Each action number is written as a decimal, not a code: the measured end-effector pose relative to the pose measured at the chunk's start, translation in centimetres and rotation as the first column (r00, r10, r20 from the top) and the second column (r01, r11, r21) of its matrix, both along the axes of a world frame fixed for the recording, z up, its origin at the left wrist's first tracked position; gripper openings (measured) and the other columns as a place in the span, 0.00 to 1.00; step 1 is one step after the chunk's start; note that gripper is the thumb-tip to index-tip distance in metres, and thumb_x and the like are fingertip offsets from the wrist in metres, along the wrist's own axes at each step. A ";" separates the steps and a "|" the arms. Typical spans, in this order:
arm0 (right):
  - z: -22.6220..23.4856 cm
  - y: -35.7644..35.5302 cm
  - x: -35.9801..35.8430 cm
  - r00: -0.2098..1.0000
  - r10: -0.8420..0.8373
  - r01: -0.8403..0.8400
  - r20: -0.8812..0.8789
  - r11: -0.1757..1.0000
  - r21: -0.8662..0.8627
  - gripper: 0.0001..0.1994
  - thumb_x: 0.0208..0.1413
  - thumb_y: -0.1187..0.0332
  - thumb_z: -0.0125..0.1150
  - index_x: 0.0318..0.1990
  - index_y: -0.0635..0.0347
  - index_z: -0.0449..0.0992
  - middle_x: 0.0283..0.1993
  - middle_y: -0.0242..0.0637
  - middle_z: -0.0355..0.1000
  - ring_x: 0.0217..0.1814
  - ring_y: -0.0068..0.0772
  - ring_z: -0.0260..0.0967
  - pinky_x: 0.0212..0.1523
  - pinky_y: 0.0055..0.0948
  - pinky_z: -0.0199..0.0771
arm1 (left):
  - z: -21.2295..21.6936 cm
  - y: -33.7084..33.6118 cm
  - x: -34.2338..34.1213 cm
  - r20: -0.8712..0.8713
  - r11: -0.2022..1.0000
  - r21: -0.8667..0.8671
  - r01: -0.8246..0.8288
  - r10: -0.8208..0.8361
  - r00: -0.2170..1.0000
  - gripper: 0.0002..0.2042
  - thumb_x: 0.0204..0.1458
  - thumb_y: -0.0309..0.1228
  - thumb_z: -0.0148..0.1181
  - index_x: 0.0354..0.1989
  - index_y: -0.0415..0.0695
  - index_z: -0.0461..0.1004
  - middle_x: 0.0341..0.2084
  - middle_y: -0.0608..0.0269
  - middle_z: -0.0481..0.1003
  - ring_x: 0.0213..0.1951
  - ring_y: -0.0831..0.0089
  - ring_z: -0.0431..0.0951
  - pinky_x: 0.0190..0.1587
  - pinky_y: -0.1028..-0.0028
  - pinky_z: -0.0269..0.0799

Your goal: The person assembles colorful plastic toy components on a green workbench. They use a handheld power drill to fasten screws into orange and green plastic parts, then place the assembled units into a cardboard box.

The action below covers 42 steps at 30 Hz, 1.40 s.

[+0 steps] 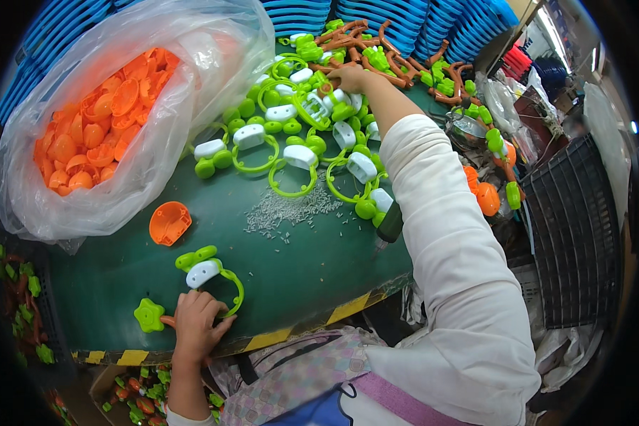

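Note:
My left hand (197, 325) rests near the table's front edge, fingers curled on a green ring part (232, 287) joined to a white and green toy piece (200, 268). A green star-shaped piece (149, 315) lies just left of that hand, touching an orange stem under the fingers. My right hand (349, 77) is stretched to the far side of the green table (298, 263) and closes on a piece in the pile of green rings with white blocks (291, 135). Brown and green parts (376, 50) lie beyond it.
A large clear plastic bag of orange shells (99, 106) fills the left. One orange shell (169, 223) lies loose on the table, beside a scatter of small screws (284, 209). Blue stacked pieces (405, 18) line the back. A dark crate (575, 234) stands at the right.

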State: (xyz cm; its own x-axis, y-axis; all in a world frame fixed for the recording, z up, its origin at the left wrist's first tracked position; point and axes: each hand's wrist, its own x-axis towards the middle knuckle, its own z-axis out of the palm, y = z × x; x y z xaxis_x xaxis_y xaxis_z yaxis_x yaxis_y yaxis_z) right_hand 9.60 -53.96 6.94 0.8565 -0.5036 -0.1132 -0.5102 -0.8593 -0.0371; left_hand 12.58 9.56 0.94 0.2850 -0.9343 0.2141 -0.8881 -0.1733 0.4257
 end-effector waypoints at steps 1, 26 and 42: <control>0.2 -0.5 0.5 0.990 0.070 -0.077 -0.120 0.996 -0.053 0.27 0.54 0.66 0.63 0.65 0.46 0.75 0.60 0.43 0.76 0.60 0.46 0.74 0.59 0.42 0.71 | 0.0 -0.1 0.0 0.004 1.000 0.009 -0.005 0.005 1.000 0.14 0.34 0.29 0.77 0.27 0.48 0.75 0.27 0.65 0.71 0.36 0.60 0.70 0.40 0.61 0.61; 8.5 2.1 16.9 -0.481 -0.142 -0.032 0.865 0.989 0.145 0.12 0.69 0.65 0.50 0.51 0.65 0.65 0.50 0.49 0.63 0.49 0.51 0.69 0.53 0.44 0.68 | 2.3 -0.5 -0.5 -0.066 0.987 0.158 -0.039 0.050 0.997 0.11 0.40 0.30 0.73 0.31 0.45 0.76 0.30 0.59 0.74 0.37 0.55 0.72 0.41 0.57 0.63; 7.0 43.7 -6.2 0.924 0.081 -0.242 0.373 -0.630 0.738 0.22 0.70 0.58 0.45 0.60 0.70 0.66 0.30 0.39 0.73 0.30 0.34 0.77 0.25 0.32 0.78 | 6.1 2.0 -4.1 -0.607 0.937 -0.306 -0.167 -0.057 0.793 0.37 0.49 0.37 0.72 0.65 0.36 0.60 0.51 0.55 0.69 0.41 0.68 0.71 0.47 0.66 0.69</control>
